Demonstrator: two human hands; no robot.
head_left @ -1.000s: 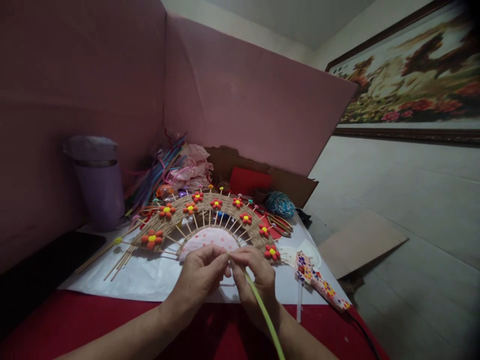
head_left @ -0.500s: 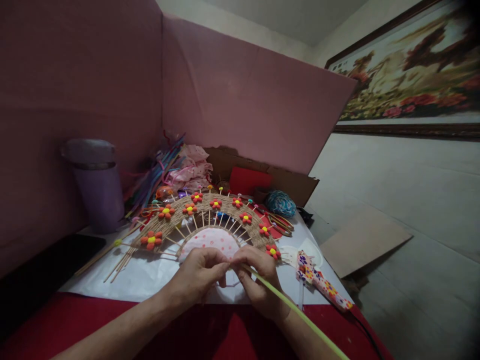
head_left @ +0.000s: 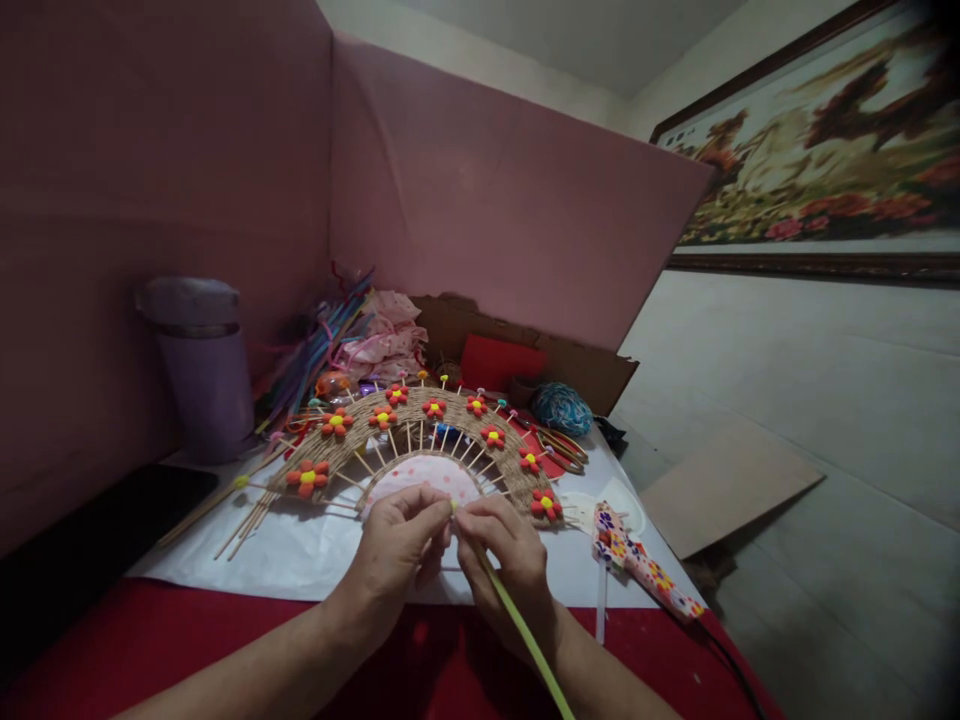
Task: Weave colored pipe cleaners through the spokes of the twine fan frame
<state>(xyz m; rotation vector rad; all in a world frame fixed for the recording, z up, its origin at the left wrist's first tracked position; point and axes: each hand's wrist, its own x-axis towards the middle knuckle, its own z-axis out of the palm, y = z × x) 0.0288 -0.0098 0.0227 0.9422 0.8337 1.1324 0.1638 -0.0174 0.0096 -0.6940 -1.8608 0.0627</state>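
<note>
Both hands meet in front of a fan-shaped piece made of thin sticks and woven brown twine, dotted with red and orange flowers with yellow centres. My right hand is closed on a long yellow-green pipe cleaner, whose free length runs down toward the bottom edge. The fingertips of my left hand pinch its other end, where a small yellow-green bit shows between the hands. Behind my fingers lies the fan's half-round centre of white cloth with pink dots, partly covered by them.
A glue gun in flowered wrapping lies at the right, its cord trailing off the table. Behind the fan are scissors, a blue yarn ball and bundled pipe cleaners. A purple tumbler stands left.
My hands have turned slightly, and the pipe cleaner's free length now hangs more steeply, its lower end shifted left. A small yellow-green end has come into sight between my fingertips.
</note>
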